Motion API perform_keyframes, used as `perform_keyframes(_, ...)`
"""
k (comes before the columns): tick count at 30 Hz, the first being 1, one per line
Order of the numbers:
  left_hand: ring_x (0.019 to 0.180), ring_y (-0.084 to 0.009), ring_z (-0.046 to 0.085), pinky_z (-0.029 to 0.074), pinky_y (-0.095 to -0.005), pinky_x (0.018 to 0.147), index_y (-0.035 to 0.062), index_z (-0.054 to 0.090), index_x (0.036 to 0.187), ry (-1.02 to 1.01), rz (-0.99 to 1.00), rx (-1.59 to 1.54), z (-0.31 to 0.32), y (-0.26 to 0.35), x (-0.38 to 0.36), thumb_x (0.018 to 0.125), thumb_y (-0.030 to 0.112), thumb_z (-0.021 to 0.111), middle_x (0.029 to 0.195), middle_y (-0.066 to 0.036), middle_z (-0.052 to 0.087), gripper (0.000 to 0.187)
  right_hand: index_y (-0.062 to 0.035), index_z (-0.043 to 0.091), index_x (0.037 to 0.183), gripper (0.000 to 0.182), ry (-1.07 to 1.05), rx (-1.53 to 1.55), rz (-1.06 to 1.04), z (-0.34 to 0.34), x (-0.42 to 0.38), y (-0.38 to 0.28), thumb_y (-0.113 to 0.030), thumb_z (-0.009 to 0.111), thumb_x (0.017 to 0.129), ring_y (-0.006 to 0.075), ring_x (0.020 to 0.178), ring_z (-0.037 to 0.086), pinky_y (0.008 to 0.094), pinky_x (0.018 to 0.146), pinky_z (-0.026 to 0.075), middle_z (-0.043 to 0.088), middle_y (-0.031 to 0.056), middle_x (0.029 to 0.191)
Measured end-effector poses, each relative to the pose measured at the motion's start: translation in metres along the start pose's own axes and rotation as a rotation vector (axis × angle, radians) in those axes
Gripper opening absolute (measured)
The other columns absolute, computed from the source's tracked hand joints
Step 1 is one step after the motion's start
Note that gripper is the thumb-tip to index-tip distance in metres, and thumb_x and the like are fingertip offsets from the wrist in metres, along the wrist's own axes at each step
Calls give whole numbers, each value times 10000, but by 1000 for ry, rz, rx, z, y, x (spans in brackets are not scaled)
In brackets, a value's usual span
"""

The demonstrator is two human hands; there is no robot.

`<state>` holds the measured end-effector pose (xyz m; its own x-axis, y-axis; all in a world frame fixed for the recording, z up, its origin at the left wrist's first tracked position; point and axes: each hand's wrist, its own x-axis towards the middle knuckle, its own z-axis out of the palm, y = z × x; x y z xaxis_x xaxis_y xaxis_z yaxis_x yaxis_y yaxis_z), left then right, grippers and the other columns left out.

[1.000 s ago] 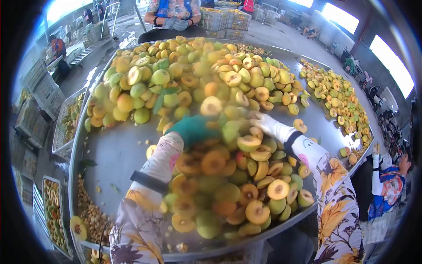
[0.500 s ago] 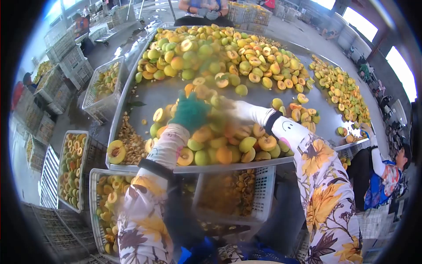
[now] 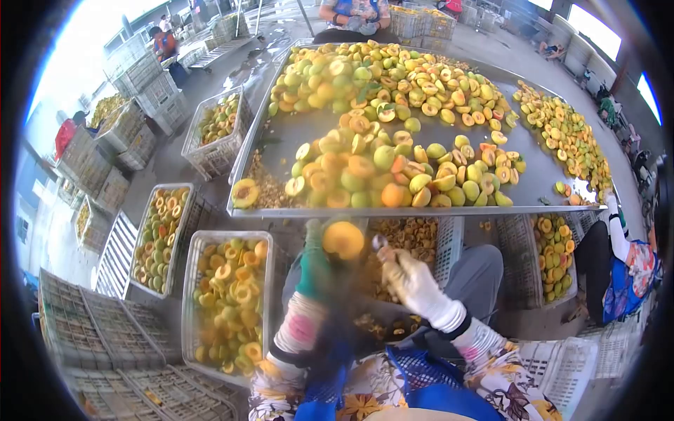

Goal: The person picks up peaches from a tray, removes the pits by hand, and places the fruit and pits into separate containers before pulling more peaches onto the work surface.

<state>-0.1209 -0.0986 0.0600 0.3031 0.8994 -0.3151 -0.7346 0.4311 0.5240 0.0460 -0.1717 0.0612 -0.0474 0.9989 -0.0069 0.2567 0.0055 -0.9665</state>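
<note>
In front of the table edge, my left hand [image 3: 315,263], in a green glove, holds a halved yellow fruit [image 3: 343,241] with its cut face showing. My right hand [image 3: 409,279], in a white glove, is closed on a small metal tool [image 3: 380,243], whose rounded tip points toward the fruit without touching it. Both hands are above a crate of fruit pieces [image 3: 413,241]. Behind them, halved fruits [image 3: 361,168] are heaped along the near edge of the metal table [image 3: 288,139]. Small pits [image 3: 263,184] lie at its left corner.
A crate of fruit halves [image 3: 228,302] stands left of my legs, with another crate [image 3: 163,231] beyond it. Stacked crates [image 3: 105,330] fill the lower left. A co-worker [image 3: 625,274] sits at the right; another person [image 3: 354,17] sits across the table.
Both hands have come back from the heap on the table to in front of its edge. The left now holds a fruit half, and the tool shows in the right. The view has shifted.
</note>
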Motion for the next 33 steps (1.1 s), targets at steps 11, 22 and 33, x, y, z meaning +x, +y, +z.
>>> perform_keyframes(11,762,-145,595,476,-250,659,13,559,1098,-35,595,665,-28,-73,-48,991,320,458,939,-75,619,340,-13,504,809,272,98,-549,-359,19,-65,-1,-252,560,924,397,505,572,463,463,448,549,204,550)
perform_keyframes(22,710,-100,573,463,-237,631,-20,667,917,2,648,693,-3,-96,-51,928,192,559,800,-27,634,238,-10,528,863,418,-238,101,150,-6,-85,-5,-405,454,976,226,437,483,355,398,373,500,95,566)
perform_keyframes(33,705,-137,608,528,-278,574,67,623,942,334,510,-36,-35,-60,-20,909,328,567,818,-28,608,269,-60,573,965,325,-472,183,307,-21,-83,63,-371,480,950,179,382,447,339,357,373,472,7,544)
